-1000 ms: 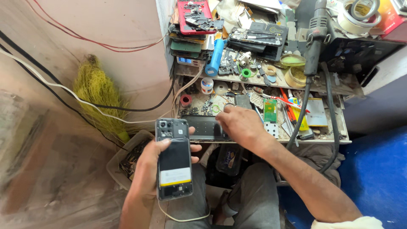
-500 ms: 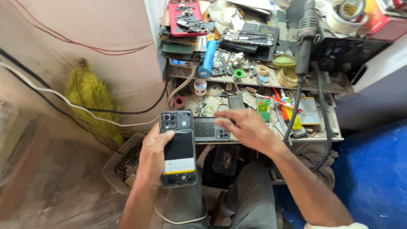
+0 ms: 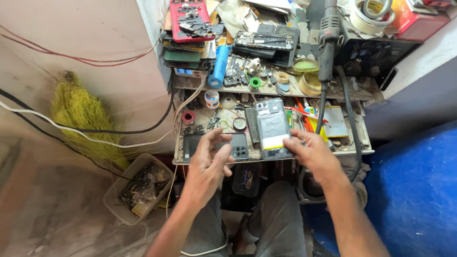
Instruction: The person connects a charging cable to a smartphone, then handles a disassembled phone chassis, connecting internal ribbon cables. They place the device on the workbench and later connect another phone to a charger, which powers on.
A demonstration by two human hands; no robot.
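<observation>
- A cluttered repair bench (image 3: 352, 151) stands against a pale wall, strewn with tools and phone parts.
- The right hand (image 3: 312, 153) grasps an opened phone (image 3: 273, 129) by its lower edge, above the bench's front.
- The left hand (image 3: 209, 164) hovers open-fingered over a dark back cover (image 3: 238, 145) lying on the bench, gripping nothing.
- A plastic bin (image 3: 124, 186) sits on the floor to the left.

Opened phone (image 3: 272, 129) in right hand (image 3: 312, 154)
</observation>
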